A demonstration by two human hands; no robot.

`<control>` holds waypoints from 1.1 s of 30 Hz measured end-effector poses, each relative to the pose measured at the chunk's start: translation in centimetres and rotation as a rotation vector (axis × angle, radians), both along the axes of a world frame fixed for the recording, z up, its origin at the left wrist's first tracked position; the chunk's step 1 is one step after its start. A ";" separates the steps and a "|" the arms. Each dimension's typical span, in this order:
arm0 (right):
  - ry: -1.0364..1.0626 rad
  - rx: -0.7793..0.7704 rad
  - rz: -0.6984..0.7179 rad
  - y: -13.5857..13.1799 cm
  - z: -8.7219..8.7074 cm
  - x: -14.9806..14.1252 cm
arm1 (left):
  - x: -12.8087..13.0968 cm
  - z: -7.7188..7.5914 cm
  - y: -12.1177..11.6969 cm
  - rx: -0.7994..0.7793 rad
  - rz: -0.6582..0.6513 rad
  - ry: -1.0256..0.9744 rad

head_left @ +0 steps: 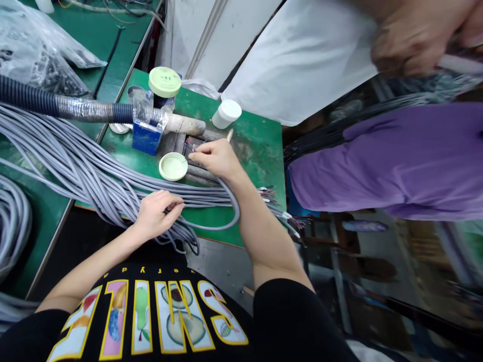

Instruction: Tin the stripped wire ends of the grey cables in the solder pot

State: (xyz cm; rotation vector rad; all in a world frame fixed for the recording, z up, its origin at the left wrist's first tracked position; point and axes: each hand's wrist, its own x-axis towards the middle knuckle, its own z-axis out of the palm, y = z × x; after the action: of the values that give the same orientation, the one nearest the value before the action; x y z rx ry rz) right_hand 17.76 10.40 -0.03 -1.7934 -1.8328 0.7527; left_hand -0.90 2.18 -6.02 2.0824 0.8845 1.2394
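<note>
My right hand [216,158] is closed in a pinch on the stripped end of a grey cable [231,217], holding its coloured wire tips over a dark metal block [198,171] on the green bench [260,151]. That cable loops back under my forearm. My left hand [155,213] is closed on one cable of the thick grey cable bundle [75,166] lying across the bench. More stripped ends with red and black wires [269,193] stick out at the bench's right edge.
A blue box [146,137], a green-lidded jar [164,83], a loose green lid [173,166] and a white cap [226,113] stand near a corrugated hose [56,104]. Another person in purple [396,161] stands at the right, their blurred hand [415,35] holding cables.
</note>
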 end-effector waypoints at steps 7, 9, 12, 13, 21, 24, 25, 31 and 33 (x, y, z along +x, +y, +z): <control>-0.074 0.058 0.005 -0.2 1.0 -0.8 | -0.1 -0.2 -0.1 -0.009 -0.002 0.014; -0.078 0.080 -0.007 -0.4 1.3 -0.6 | -0.1 -0.2 -0.1 -0.019 -0.005 0.013; -0.065 0.041 0.051 -0.5 1.3 -1.1 | 0.0 -0.2 -0.1 -0.016 -0.006 0.006; -0.071 0.014 0.074 -0.4 1.1 -1.4 | 0.0 -0.2 0.0 -0.010 -0.005 0.002; -0.221 -0.148 0.148 0.7 -0.5 -3.4 | -0.1 -0.3 -0.1 -0.015 -0.008 0.029; -0.297 -0.143 0.132 0.8 -0.7 -3.6 | -0.1 -0.3 -0.1 -0.001 -0.004 0.017; -0.321 -0.136 0.126 0.8 -0.8 -3.7 | -0.1 -0.3 -0.1 0.001 -0.003 0.017; -0.347 -0.103 0.129 0.8 -1.0 -3.7 | 0.0 -0.4 -0.1 -0.047 -0.012 0.023; -0.302 -0.093 0.135 0.6 -0.6 -3.4 | -0.1 -0.3 -0.2 -0.081 -0.019 -0.005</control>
State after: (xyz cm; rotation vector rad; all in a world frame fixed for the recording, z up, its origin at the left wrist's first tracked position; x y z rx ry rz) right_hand 14.41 10.97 -0.64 -1.9448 -2.1631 0.6528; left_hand -0.98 2.02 -6.31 2.0188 0.8959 1.1793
